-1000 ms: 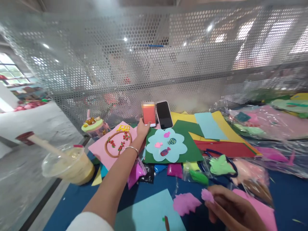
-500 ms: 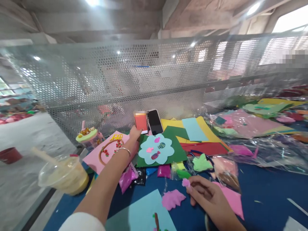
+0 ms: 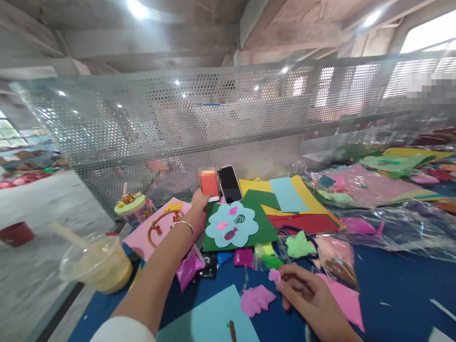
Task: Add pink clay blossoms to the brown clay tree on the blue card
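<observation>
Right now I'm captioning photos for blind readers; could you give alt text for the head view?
A person's right hand pinches a small pink piece above a blue tabletop, while the left hand touches a red-screened phone. Nearby, a pale blue paper flower bearing small colored shapes lies on green paper.

Pink clay between right fingers
</observation>
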Demonstrator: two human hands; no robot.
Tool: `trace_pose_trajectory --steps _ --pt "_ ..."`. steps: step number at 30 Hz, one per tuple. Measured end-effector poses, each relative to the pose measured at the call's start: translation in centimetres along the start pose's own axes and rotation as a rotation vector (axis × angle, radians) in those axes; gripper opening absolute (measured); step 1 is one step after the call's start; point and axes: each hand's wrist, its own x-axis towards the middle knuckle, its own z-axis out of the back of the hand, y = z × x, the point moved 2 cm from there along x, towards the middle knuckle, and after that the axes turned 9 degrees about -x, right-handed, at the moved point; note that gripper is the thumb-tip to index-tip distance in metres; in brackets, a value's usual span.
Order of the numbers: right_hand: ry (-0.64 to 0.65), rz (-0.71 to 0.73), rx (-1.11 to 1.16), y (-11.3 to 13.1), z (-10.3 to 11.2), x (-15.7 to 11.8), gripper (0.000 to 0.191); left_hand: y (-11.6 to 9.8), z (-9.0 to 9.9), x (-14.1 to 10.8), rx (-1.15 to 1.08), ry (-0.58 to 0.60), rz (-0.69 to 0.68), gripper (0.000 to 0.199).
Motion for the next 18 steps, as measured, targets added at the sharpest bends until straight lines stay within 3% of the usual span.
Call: trace_pose_trajectory --steps 13,18 --pt "-0.013 0.010 -0.021 0.25 0.01 -0.04 0.039 -0.19 0.02 -0.57 -0.033 -0.015 0.028 0.034" --pt "0.006 -0.001 -0.007 -0.02 0.08 0.13 0.036 -0.66 0.31 -0.99 -0.005 -0.081 0.026 0.034"
